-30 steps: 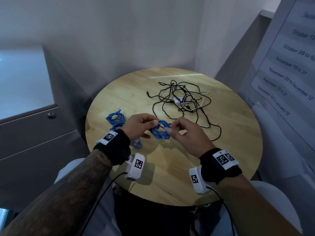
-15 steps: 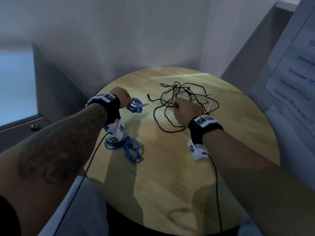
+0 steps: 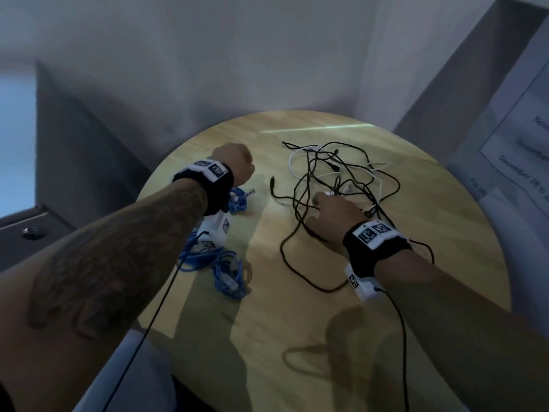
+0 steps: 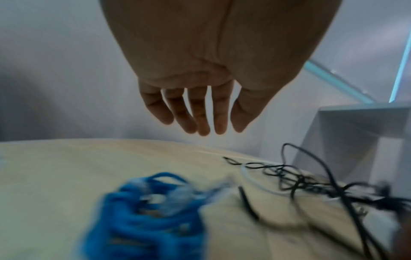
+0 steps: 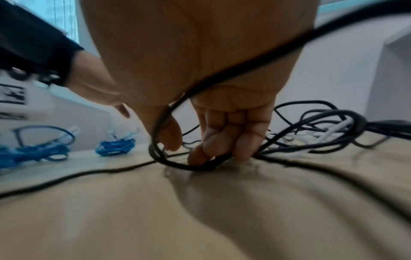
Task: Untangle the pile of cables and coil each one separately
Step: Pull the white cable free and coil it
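R hand (image 5: 213, 109) is down in the tangle, fingertips (image 5: 243, 149) curled onto a black cable (image 5: 200, 167) and pressing it vs the round wooden table (image 3: 297, 337); a loop of the same or another black cable runs across the palm, can't tell which; the rest of the black-and-white cable pile (image 3: 341, 179) spreads beyond and to the right of that hand, still knotted, w/ one black strand trailing toward the near table edge; L hand (image 4: 195, 105) hangs above the table w/ fingers straight and slightly spread, holding nothing; just under/near its wrist lies a coiled blue cable (image 3: 236, 200), and nearer the person two more blue cable bundles (image 3: 219, 269) lie side by side, partly hidden by the wrist camera; grey cabinet (image 3: 59, 173) stands left of the table; a printed date sheet (image 3: 528, 150) hangs at far right.
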Demonstrator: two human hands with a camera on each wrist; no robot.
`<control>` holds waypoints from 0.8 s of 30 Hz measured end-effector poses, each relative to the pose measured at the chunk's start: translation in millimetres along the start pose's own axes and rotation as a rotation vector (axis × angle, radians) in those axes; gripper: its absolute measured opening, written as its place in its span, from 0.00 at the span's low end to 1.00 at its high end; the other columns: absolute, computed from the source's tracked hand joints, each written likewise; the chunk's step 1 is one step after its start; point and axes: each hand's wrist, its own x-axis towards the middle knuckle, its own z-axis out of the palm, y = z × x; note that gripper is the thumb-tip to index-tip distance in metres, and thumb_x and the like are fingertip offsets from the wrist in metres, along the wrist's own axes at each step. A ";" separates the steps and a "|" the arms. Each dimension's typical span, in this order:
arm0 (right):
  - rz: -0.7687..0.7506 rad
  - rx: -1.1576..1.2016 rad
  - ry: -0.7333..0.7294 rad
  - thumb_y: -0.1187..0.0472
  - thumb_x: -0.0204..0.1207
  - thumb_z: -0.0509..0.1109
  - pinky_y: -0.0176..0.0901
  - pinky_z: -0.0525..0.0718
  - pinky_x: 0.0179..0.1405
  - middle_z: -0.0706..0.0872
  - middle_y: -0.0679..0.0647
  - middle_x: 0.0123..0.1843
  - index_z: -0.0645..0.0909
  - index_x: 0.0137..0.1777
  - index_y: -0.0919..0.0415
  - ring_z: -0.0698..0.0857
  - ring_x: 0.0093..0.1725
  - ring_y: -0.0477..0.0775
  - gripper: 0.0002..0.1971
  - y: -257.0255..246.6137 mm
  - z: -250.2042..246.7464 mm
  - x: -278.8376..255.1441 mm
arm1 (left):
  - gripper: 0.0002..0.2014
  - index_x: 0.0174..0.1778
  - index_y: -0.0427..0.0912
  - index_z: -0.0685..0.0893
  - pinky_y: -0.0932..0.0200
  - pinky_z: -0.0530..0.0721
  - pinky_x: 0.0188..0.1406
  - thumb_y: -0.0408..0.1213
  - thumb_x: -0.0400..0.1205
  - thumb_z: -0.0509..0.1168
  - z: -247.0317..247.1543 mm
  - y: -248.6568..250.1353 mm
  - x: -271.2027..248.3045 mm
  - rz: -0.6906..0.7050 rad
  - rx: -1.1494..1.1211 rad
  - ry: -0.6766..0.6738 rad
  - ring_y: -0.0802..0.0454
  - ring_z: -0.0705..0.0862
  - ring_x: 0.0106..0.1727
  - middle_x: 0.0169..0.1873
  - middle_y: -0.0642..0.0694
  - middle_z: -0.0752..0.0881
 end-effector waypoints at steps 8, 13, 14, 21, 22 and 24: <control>0.061 0.084 -0.059 0.50 0.79 0.68 0.49 0.85 0.48 0.87 0.55 0.50 0.81 0.46 0.55 0.85 0.51 0.59 0.09 25.0 6.7 -54.5 | 0.18 0.71 0.30 0.79 0.57 0.76 0.62 0.37 0.89 0.57 34.3 85.1 12.5 0.086 -0.059 -0.285 0.39 0.79 0.69 0.69 0.35 0.80; 0.041 0.154 -0.052 0.52 0.77 0.69 0.48 0.84 0.46 0.86 0.53 0.45 0.82 0.44 0.55 0.84 0.48 0.57 0.07 30.5 5.6 -51.8 | 0.14 0.61 0.41 0.86 0.53 0.84 0.56 0.35 0.82 0.64 61.1 100.1 15.5 0.184 0.144 -0.242 0.43 0.86 0.58 0.58 0.42 0.87; 0.039 0.171 -0.052 0.52 0.77 0.69 0.48 0.84 0.46 0.86 0.53 0.45 0.82 0.44 0.55 0.84 0.48 0.57 0.07 31.8 6.4 -50.3 | 0.13 0.60 0.42 0.86 0.53 0.85 0.54 0.35 0.80 0.65 62.0 100.3 15.0 0.204 0.174 -0.208 0.43 0.86 0.57 0.57 0.43 0.87; 0.070 0.295 -0.034 0.52 0.76 0.71 0.41 0.77 0.39 0.88 0.49 0.45 0.85 0.44 0.52 0.85 0.47 0.52 0.05 40.0 8.5 -43.8 | 0.14 0.63 0.34 0.85 0.51 0.79 0.54 0.36 0.86 0.60 44.3 106.6 18.0 0.200 0.148 -0.186 0.38 0.84 0.59 0.60 0.38 0.86; 0.078 0.308 -0.028 0.52 0.76 0.72 0.40 0.77 0.40 0.88 0.49 0.46 0.84 0.43 0.52 0.85 0.47 0.52 0.05 40.4 9.2 -42.7 | 0.14 0.61 0.33 0.84 0.51 0.78 0.54 0.36 0.86 0.59 32.1 105.8 17.6 0.180 0.033 -0.123 0.38 0.84 0.59 0.59 0.36 0.86; 0.088 0.313 -0.016 0.51 0.77 0.72 0.40 0.78 0.42 0.88 0.50 0.47 0.84 0.44 0.52 0.85 0.49 0.52 0.06 41.1 10.7 -41.0 | 0.11 0.54 0.34 0.85 0.52 0.80 0.50 0.36 0.84 0.60 3.7 102.5 19.9 0.111 -0.281 0.042 0.37 0.86 0.52 0.51 0.34 0.87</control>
